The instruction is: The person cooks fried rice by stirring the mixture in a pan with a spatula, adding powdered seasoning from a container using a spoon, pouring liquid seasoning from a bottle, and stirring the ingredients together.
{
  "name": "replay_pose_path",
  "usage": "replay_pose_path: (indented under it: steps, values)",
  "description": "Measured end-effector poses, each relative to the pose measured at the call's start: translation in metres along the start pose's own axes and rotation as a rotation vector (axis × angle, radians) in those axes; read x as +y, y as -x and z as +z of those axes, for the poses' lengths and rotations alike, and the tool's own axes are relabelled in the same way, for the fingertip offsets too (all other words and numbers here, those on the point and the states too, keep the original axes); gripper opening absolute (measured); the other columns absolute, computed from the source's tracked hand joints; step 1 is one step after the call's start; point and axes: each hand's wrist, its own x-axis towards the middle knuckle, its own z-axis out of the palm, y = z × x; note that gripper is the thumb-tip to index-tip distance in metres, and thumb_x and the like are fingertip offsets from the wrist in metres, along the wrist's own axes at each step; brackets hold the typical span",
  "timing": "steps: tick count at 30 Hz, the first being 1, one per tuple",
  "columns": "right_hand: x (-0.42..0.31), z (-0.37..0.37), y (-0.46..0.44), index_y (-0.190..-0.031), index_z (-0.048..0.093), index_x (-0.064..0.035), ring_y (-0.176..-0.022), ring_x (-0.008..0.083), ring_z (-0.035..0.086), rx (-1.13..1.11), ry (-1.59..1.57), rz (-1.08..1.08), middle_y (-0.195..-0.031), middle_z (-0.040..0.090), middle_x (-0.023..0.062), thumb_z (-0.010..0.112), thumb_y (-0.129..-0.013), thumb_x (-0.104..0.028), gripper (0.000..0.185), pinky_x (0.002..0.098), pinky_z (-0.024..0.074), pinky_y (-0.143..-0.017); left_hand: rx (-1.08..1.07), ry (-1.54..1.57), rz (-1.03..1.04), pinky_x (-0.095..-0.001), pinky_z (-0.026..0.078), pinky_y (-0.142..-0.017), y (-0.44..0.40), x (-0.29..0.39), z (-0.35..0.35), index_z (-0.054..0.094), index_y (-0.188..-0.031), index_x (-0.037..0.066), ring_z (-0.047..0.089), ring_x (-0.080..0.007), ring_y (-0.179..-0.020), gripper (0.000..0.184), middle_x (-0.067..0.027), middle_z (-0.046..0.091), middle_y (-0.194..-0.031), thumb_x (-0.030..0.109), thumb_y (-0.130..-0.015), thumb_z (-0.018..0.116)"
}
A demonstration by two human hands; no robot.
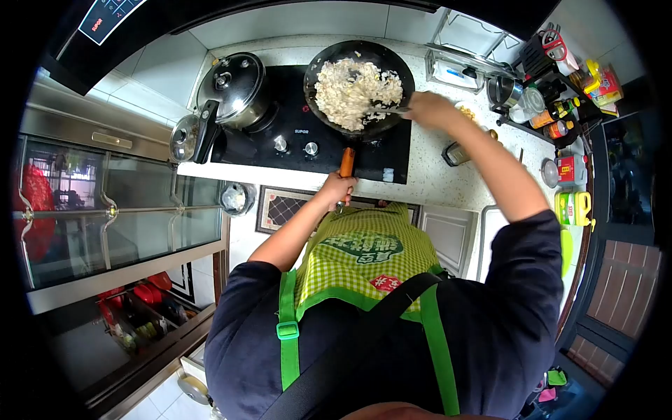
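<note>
A black wok (pixel 381 54) stands on the right part of the black cooktop (pixel 290 164). Inside it lies a loose, pale, grainy food like fried rice (pixel 350 91). My left hand (pixel 336 190) is closed around the wok's wooden handle (pixel 347 162), close to the counter's front edge. Over the wok's right rim, my right hand (pixel 428 112) grips a metal spatula (pixel 392 110), its blade in the rice. Slight motion blur softens the right hand, and the spatula's grip is hidden inside it.
A lidded steel pot (pixel 234 87) occupies the cooktop's left side, beside a small glass-lidded pan (pixel 185 138). Right of the wok are a glass container (pixel 456 154) and a dish rack (pixel 455 73). Sauce bottles (pixel 556 129) and a yellow-green jug (pixel 574 208) line the far right.
</note>
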Motion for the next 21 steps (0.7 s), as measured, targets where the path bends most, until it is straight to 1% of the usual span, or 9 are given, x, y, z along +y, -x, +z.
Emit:
replay_pose_path:
  steps: [1, 3, 4, 6, 9, 11, 14, 18, 21]
  values:
    - [-0.005, 0.021, -0.012, -0.094, 0.063, -0.0017, -0.098, 0.0352, 0.059, 0.05, -0.086, 0.071, -0.098, 0.062, 0.0201, 0.052, -0.089, -0.036, 0.037, 0.0438, 0.0469, -0.082, -0.002, -0.003, 0.001, -0.0302, 0.04, -0.037, 0.001, -0.001, 0.0, 0.047, -0.091, 0.005, 0.044, -0.0126, -0.038, 0.014, -0.001, 0.045, -0.056, 0.011, -0.083, 0.057]
    - [-0.019, 0.031, -0.014, -0.094, 0.064, -0.0035, -0.089, 0.0353, 0.062, 0.241, -0.183, 0.155, -0.086, 0.064, 0.0181, 0.052, -0.09, -0.031, 0.031, 0.0435, 0.0498, -0.075, -0.022, 0.023, -0.042, -0.0306, 0.039, -0.036, 0.0, 0.002, -0.001, 0.044, -0.09, 0.006, 0.042, -0.0128, -0.039, 0.02, -0.0009, 0.044, -0.055, 0.012, -0.082, 0.062]
    - [-0.02, 0.026, -0.013, -0.094, 0.064, -0.0035, -0.089, 0.0353, 0.062, 0.255, -0.186, 0.161, -0.086, 0.064, 0.0181, 0.052, -0.09, -0.031, 0.031, 0.0435, 0.0498, -0.075, -0.025, 0.011, -0.033, -0.0306, 0.039, -0.036, -0.003, 0.002, -0.002, 0.044, -0.09, 0.006, 0.042, -0.0128, -0.039, 0.02, -0.0009, 0.044, -0.055, 0.012, -0.082, 0.062]
    - [-0.02, 0.016, -0.003, -0.095, 0.064, -0.0025, -0.088, 0.0313, 0.065, 0.183, 0.025, 0.129, -0.094, 0.066, 0.017, 0.05, -0.084, -0.016, 0.022, 0.041, 0.0527, -0.073, -0.047, 0.025, -0.012, -0.0307, 0.039, -0.036, -0.009, -0.007, -0.006, 0.045, -0.09, 0.006, 0.042, -0.0124, -0.039, 0.02, -0.0006, 0.044, -0.055, 0.012, -0.082, 0.062]
    - [-0.01, -0.018, 0.038, -0.089, 0.067, -0.0057, -0.083, 0.0284, 0.067, 0.245, 0.206, 0.084, -0.091, 0.068, 0.0141, 0.048, -0.083, -0.011, 0.02, 0.0391, 0.054, -0.068, -0.038, 0.014, -0.004, -0.0302, 0.039, -0.036, -0.008, -0.005, -0.003, 0.045, -0.089, 0.006, 0.042, -0.012, -0.039, 0.019, -0.0004, 0.044, -0.055, 0.012, -0.082, 0.062]
    - [-0.005, -0.036, 0.05, -0.088, 0.068, -0.0082, -0.082, 0.0277, 0.068, 0.291, 0.256, 0.073, -0.089, 0.069, 0.0122, 0.049, -0.083, -0.011, 0.02, 0.0379, 0.0543, -0.068, -0.033, 0.021, -0.011, -0.0299, 0.039, -0.036, -0.007, -0.005, -0.002, 0.045, -0.089, 0.006, 0.042, -0.0118, -0.039, 0.019, -0.0003, 0.045, -0.055, 0.012, -0.082, 0.062]
    - [0.003, -0.058, 0.046, -0.094, 0.068, -0.0075, -0.087, 0.0275, 0.067, 0.149, 0.452, 0.12, -0.095, 0.068, 0.0135, 0.052, -0.081, -0.01, 0.021, 0.036, 0.0542, -0.07, -0.033, 0.028, -0.023, -0.0293, 0.039, -0.035, -0.007, -0.005, -0.005, 0.045, -0.088, 0.006, 0.042, -0.0114, -0.039, 0.019, -0.0001, 0.045, -0.055, 0.012, -0.082, 0.062]
    - [-0.007, -0.054, 0.032, -0.09, 0.069, -0.0075, -0.087, 0.0276, 0.067, 0.169, 0.405, 0.132, -0.094, 0.068, 0.0135, 0.053, -0.081, -0.01, 0.019, 0.0365, 0.0539, -0.07, -0.039, 0.019, 0.009, -0.0291, 0.039, -0.035, -0.005, -0.003, -0.004, 0.044, -0.087, 0.006, 0.042, -0.011, -0.039, 0.018, -0.0001, 0.045, -0.054, 0.013, -0.082, 0.061]
    - [-0.001, -0.028, 0.009, -0.089, 0.069, -0.0074, -0.085, 0.0281, 0.067, 0.202, 0.299, 0.042, -0.09, 0.068, 0.0131, 0.052, -0.08, -0.01, 0.019, 0.0374, 0.0537, -0.071, -0.061, 0.013, 0.007, -0.0292, 0.039, -0.035, -0.009, -0.006, -0.006, 0.045, -0.087, 0.005, 0.042, -0.0113, -0.038, 0.018, -0.0004, 0.045, -0.054, 0.012, -0.082, 0.061]
